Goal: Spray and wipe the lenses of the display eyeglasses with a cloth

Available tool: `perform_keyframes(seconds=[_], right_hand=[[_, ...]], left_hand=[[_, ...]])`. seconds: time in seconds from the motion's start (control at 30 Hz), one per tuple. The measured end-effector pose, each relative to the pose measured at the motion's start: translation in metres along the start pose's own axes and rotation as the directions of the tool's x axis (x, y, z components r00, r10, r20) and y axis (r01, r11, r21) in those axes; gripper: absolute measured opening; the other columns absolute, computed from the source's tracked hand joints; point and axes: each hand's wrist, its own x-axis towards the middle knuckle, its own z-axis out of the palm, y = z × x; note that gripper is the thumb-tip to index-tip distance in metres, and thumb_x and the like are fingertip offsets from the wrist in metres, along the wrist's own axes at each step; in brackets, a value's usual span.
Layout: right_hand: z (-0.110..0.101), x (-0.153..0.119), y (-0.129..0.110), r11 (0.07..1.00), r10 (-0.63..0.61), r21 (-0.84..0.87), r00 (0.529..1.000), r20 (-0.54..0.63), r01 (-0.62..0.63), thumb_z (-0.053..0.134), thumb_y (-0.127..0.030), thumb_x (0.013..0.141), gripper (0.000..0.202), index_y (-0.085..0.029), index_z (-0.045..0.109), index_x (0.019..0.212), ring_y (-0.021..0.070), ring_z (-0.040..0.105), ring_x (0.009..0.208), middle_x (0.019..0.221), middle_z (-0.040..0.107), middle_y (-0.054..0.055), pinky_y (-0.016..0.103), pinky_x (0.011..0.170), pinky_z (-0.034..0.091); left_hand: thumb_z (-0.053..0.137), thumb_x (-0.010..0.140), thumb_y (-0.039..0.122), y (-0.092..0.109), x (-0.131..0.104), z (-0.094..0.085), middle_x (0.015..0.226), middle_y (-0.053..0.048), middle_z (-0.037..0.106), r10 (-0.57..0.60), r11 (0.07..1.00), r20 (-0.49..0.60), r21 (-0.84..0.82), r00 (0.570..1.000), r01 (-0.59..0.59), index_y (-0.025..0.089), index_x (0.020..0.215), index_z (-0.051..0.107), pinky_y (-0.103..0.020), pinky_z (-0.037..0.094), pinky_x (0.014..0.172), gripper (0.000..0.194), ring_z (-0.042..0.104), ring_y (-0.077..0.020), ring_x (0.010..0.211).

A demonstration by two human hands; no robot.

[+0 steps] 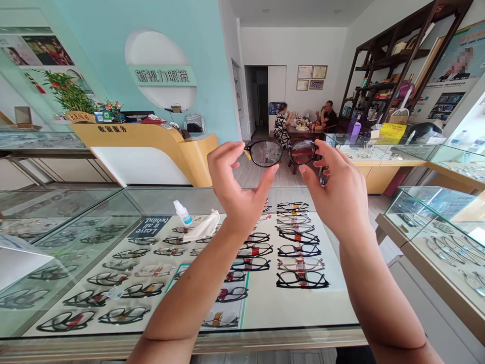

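Note:
A pair of black round-framed glasses (266, 153) is held up above the far edge of the glass display counter. My left hand (242, 187) grips its left side, with the thumb at the lower rim of the left lens. At the right side, my right hand (337, 187) holds the frame between its fingers and thumb. Below lie rows of glasses (302, 279) in the counter. A white cloth (202, 226) and a small white bottle (182, 213) rest on the counter beyond my left forearm.
The glass counter (295, 316) spans the front, with another showcase (439, 242) at the right. Farther back are a wooden reception desk (189, 156), a dark shelf (382, 65) and two people seated at a table (303, 130).

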Motion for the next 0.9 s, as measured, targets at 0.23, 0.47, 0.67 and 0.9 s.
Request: perform_keyframes(seconds=[0.23,0.47,0.67,0.9], right_hand=[[-0.001,-0.001,-0.002,1.000,-0.005,0.015,0.999,-0.042,0.006,0.063,-0.036,0.105,0.052,-0.024,0.068,0.156,0.0345,0.079,0.107,0.127,0.080,0.016,0.056,0.089,0.067],[-0.004,-0.004,-0.003,0.996,-0.064,0.059,0.992,-0.108,0.070,0.063,-0.033,0.106,0.050,-0.027,0.070,0.155,0.0308,0.081,0.106,0.136,0.079,0.014,0.054,0.090,0.069],[-0.006,-0.005,-0.005,0.993,-0.081,0.074,0.987,-0.138,0.092,0.063,-0.033,0.107,0.047,-0.029,0.071,0.153,0.0278,0.081,0.099,0.134,0.079,0.013,0.051,0.088,0.069],[-0.006,-0.006,-0.006,0.991,-0.102,0.072,0.984,-0.148,0.114,0.062,-0.033,0.106,0.048,-0.032,0.071,0.153,0.0264,0.081,0.096,0.131,0.079,0.011,0.048,0.083,0.069]], left_hand=[[0.089,0.095,0.059,-0.003,0.001,0.001,0.146,-0.013,0.067,-0.002,0.999,-0.006,-0.042,1.000,0.002,0.031,0.146,0.059,-0.046,0.062,0.101,0.066,0.065,-0.0326,0.141],[0.086,0.097,0.064,-0.013,0.002,0.004,0.150,-0.014,0.067,-0.064,0.986,0.060,-0.152,0.996,0.073,0.030,0.148,0.055,-0.045,0.064,0.100,0.069,0.071,-0.0324,0.139],[0.083,0.099,0.064,-0.016,0.000,0.007,0.153,-0.014,0.067,-0.091,0.975,0.076,-0.195,0.993,0.104,0.032,0.150,0.055,-0.042,0.065,0.095,0.067,0.073,-0.0339,0.139],[0.082,0.100,0.063,-0.018,0.000,0.009,0.151,-0.014,0.068,-0.090,0.976,0.066,-0.193,0.994,0.101,0.031,0.150,0.055,-0.042,0.065,0.093,0.065,0.074,-0.0333,0.137]])
